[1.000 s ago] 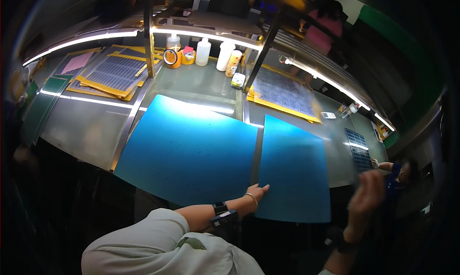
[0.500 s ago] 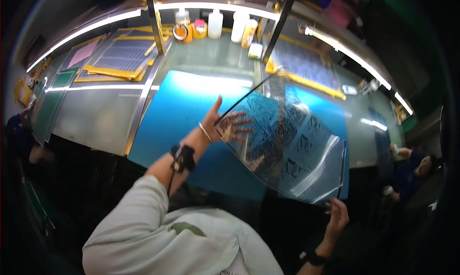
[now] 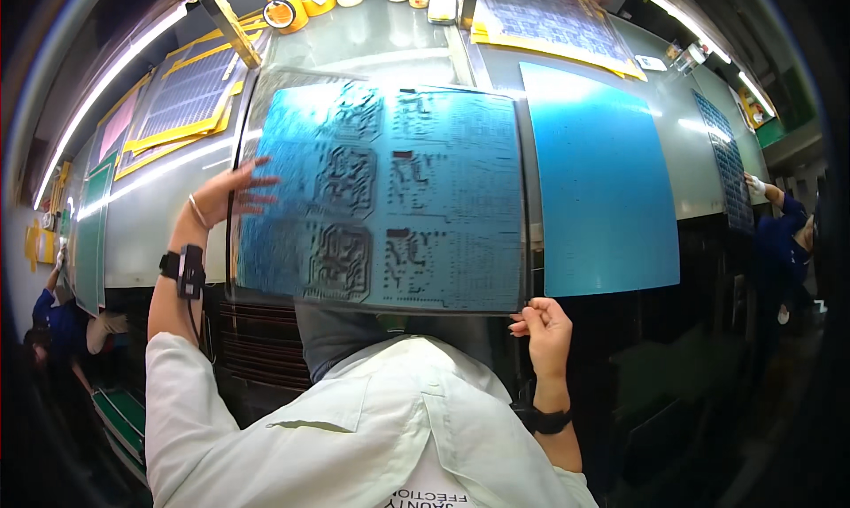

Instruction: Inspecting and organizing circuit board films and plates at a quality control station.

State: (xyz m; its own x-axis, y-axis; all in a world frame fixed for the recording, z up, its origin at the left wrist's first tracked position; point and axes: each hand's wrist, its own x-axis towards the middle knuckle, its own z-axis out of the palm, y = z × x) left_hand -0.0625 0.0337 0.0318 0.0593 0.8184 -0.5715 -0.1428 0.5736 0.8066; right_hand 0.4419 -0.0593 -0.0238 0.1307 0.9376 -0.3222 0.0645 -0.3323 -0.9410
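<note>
A transparent film sheet printed with dark circuit-like patterns is in front of me, over a blue panel that shows through it. My right hand pinches the sheet's near right corner between thumb and fingers. At the left edge of the film, my left hand is open with its fingers spread, slightly blurred. Whether those fingers lie over or under the film I cannot tell. To the right, a second, plain blue panel lies flat on the table, apart from the film.
Patterned sheets with yellow borders lie at the far left and far right. Tape and bottles stand at the back. A slanted metal post rises at the back left. Co-workers are at both sides.
The film has swung from a tilted hold to nearly square over a blue panel on the left. My hands moved left with it, and the plain blue panel at right is now uncovered.
</note>
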